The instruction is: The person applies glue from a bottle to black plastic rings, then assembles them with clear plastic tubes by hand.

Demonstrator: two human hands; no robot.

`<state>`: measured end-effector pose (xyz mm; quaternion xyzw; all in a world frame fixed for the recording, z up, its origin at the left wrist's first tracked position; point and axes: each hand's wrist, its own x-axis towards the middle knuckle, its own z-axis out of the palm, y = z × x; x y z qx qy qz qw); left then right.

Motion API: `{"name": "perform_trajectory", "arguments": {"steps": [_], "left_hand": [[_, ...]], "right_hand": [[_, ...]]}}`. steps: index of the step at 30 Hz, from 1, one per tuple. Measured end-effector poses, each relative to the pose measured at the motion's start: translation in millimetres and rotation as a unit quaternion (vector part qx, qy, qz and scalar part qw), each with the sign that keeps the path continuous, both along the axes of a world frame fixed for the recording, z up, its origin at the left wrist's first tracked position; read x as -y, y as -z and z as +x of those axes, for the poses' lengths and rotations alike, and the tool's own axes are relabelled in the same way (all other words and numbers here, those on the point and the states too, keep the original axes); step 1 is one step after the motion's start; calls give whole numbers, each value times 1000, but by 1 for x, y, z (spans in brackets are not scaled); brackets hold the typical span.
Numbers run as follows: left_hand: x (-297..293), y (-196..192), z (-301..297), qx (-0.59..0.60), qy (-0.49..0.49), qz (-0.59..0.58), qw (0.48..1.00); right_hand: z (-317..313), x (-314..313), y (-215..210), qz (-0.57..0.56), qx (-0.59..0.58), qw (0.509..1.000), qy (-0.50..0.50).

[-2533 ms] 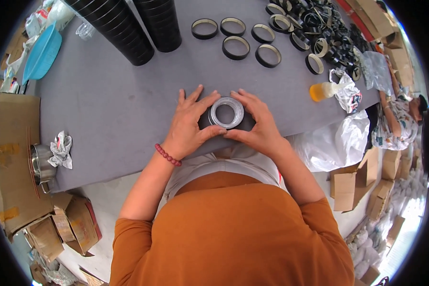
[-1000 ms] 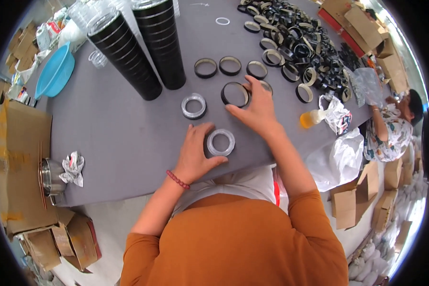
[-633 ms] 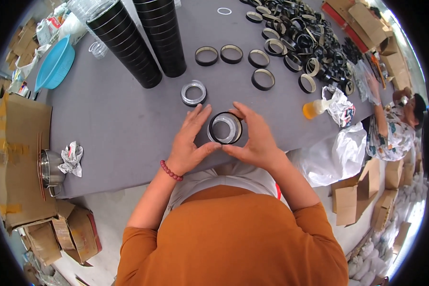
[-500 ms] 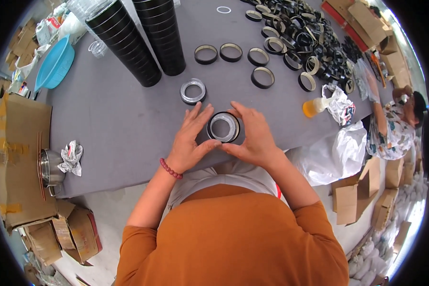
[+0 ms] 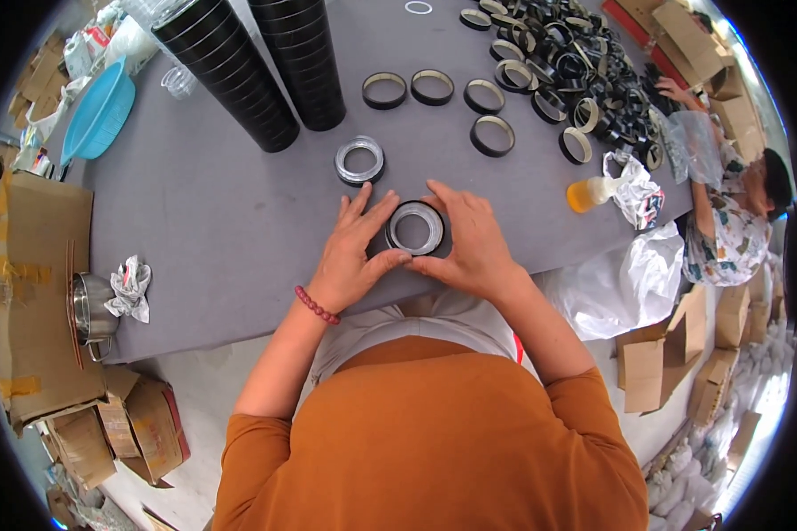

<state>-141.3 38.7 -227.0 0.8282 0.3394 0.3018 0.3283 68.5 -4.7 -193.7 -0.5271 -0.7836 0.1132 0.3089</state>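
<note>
On the grey table, near its front edge, lies a black ring with a clear plastic ring set inside it. My left hand curves around its left side, thumb at the near rim and fingers stretched toward the far side. My right hand closes around the right side, its thumb meeting the left thumb. Just beyond my left fingertips sits a similar clear-and-black ring piece. Farther off, several loose black bands with pale insides stand apart from one another.
Two tall stacks of black rings stand at the back left, near a blue basin. A large heap of black bands covers the back right, where a co-worker reaches in. A bottle of orange liquid and crumpled plastic lie at right.
The clear ring, lower and off-centre before, now sits more evenly inside the black ring between my hands. The co-worker's hand has moved toward the heap.
</note>
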Motion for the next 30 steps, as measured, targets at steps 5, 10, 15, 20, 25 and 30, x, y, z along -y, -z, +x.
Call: {"name": "perform_trajectory", "arguments": {"steps": [5,10,15,20,25,30], "left_hand": [[0,0,0,-15,-3,3,1000],[0,-2,2,-37,-10,1,999],[0,2,1,-66,-17,-3,998],[7,1,2,-74,-32,-20,997],[5,-7,3,-154,-39,44,986],[2,-8,6,-148,-67,71,984]], "right_hand": [[0,-1,4,-11,0,1000,-3],[2,0,12,-25,-8,1000,-3],[4,2,19,-60,-43,997,2],[15,7,15,-150,-70,986,3],[18,5,23,-75,-1,997,7],[23,-5,22,-55,33,998,-7]]}}
